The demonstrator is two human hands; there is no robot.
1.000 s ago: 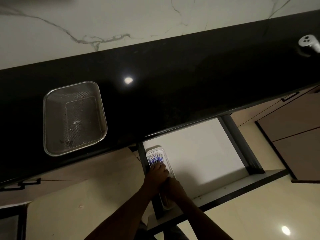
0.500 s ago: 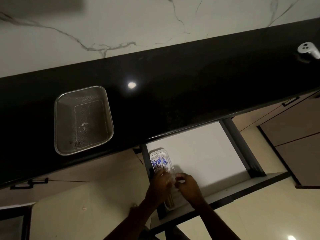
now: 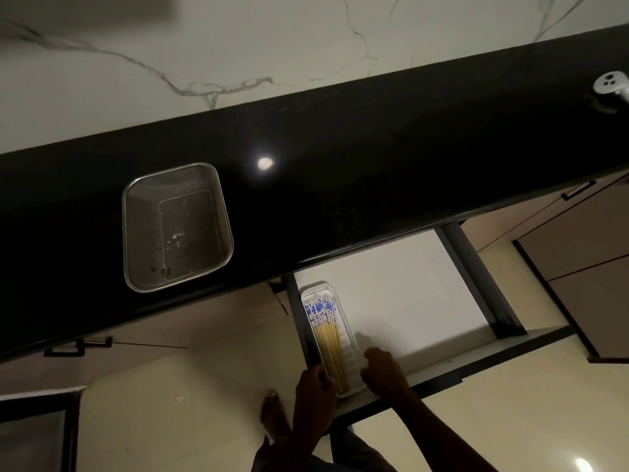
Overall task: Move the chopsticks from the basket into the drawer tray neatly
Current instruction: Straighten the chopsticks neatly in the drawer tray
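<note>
Now the chopsticks (image 3: 328, 342) lie in the drawer tray (image 3: 346, 338), long axis pointing away, left hand (image 3: 315, 386) pinching tray's near-left rim, right hand (image 3: 383, 373) curled at right rim, grip unclear, near tips btwn them.

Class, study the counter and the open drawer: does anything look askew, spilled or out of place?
Nothing is badly off. The chopsticks lie parallel in the tray, patterned ends together. The basket holds only a few pale and dark specks on its mesh floor.
</note>
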